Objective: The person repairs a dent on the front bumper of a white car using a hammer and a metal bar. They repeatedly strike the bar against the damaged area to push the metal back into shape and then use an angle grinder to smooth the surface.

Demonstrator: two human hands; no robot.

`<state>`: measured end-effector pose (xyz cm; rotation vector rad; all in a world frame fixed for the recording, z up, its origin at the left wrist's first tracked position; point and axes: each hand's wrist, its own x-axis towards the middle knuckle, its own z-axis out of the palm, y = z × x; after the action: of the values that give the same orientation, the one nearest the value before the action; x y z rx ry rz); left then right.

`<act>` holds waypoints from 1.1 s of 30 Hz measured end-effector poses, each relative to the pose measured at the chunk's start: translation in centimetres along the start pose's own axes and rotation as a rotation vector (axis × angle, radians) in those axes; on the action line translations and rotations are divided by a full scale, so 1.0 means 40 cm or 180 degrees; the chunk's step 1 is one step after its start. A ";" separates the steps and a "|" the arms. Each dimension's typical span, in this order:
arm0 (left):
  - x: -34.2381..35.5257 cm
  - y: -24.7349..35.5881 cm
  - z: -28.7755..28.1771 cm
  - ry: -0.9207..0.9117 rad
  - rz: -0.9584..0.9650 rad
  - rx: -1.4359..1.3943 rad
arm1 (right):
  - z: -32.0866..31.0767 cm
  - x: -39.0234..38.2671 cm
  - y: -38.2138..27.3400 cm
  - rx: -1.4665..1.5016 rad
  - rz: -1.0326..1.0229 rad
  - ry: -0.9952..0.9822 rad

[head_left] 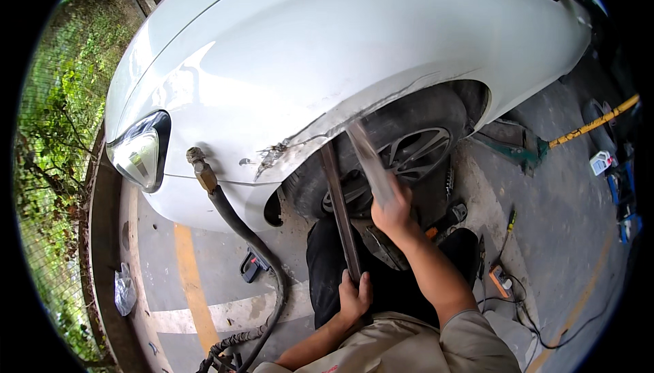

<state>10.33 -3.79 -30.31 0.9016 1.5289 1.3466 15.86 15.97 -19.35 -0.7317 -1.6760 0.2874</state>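
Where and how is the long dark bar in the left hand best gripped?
Probably around the bar near its lower end, from the person's side, where the left hand is: its straight shaft slants that way, while its upper end is by the white fender.

Daylight glares off white bodywork (409, 39) (edges bend).

A long, straight, dark metal bar (340, 216) is held by its lower end, its length tilted slightly left toward the top, its upper end brought up to the arch edge (302, 155) of a white fender (286, 100). To its right, a pale, flat tool (366, 155) is gripped low down, blurred and slanted, its tip overlapping the same edge; whether contact is made cannot be told. The fender is scuffed and creased beside the arch, with dark scrapes left along it.
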 end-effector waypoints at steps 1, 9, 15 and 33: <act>0.001 0.009 -0.001 -0.0031 0.0023 0.0000 | 0.010 0.007 0.023 0.0186 0.0266 -0.0172; 0.000 -0.053 -0.009 0.0003 0.0007 -0.0055 | -0.025 -0.005 -0.028 0.1005 -0.0459 0.0329; -0.040 0.012 0.008 -0.0126 -0.0135 -0.0139 | -0.011 -0.051 0.039 0.0623 0.0447 0.0063; -0.151 0.127 0.117 -0.0451 -0.0514 -0.0539 | -0.045 -0.267 0.018 0.3180 0.3044 -0.0408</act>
<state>16.66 -7.00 -24.48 0.7353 1.3285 1.2477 18.62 9.68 -27.76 -0.6676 -0.9514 1.7142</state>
